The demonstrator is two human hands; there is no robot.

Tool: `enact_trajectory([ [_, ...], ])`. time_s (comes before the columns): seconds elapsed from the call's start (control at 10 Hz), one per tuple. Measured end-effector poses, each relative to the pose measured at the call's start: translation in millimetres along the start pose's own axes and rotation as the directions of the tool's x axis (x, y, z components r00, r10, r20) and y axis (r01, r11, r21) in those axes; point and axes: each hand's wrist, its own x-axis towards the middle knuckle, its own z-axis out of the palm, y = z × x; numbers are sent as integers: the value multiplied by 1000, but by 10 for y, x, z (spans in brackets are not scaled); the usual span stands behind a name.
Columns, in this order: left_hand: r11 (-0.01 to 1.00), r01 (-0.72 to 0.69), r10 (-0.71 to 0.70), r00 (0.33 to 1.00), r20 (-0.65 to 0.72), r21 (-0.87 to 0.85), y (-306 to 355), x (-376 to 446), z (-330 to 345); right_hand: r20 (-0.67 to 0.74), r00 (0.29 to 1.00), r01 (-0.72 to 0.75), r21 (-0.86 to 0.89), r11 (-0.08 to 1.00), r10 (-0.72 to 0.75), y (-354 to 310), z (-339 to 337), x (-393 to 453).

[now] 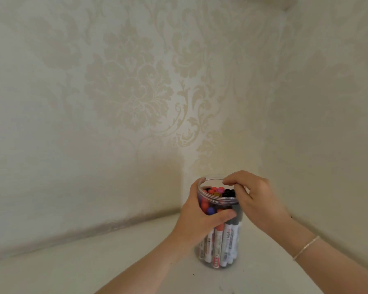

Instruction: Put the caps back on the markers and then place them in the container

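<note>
Capped markers fill the jar; none lie outside. The left hand grips it, the right hand curls over its rim, seemingly empty

White tabletop, one clear container standing on it.

The pale table runs into a corner where two walls papered in cream damask meet. The round transparent container stands upright on it just in front of that corner, packed with capped markers set on end (red, black, pink and blue caps show at its open mouth). A few small dark specks dot the surface near the container's base.
</note>
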Motion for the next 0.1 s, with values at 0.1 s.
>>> enact_trajectory([
  [0.1, 999, 42, -40, 997, 66, -20, 80, 37, -25, -139, 990, 22, 117, 993, -5, 27, -91, -69],
])
